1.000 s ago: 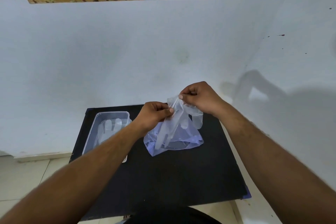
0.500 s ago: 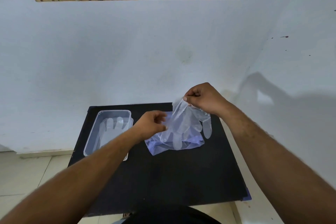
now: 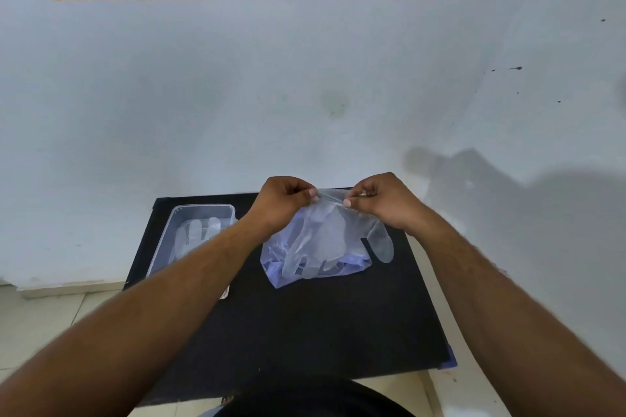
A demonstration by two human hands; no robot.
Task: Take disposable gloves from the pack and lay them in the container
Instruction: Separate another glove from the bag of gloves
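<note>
The left hand (image 3: 284, 201), off the film half a second ago, now pinches the glove (image 3: 333, 234) cuff opposite the right hand (image 3: 382, 201); it hangs spread over the pack (image 3: 281, 276), seemingly freed; the container (image 3: 203, 210) already holds gloves.

Clear glove (image 3: 325, 230) spread above pack (image 3: 281, 276); gloves (image 3: 196, 234) inside container (image 3: 169, 230).

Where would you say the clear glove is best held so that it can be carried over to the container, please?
Probably by the cuff edge, pinched from above at its two corners, as the left hand and right hand have it. The glove is thin, limp film; held there it hangs flat, fingers down over the pack, ready to lay beside those in the container.
</note>
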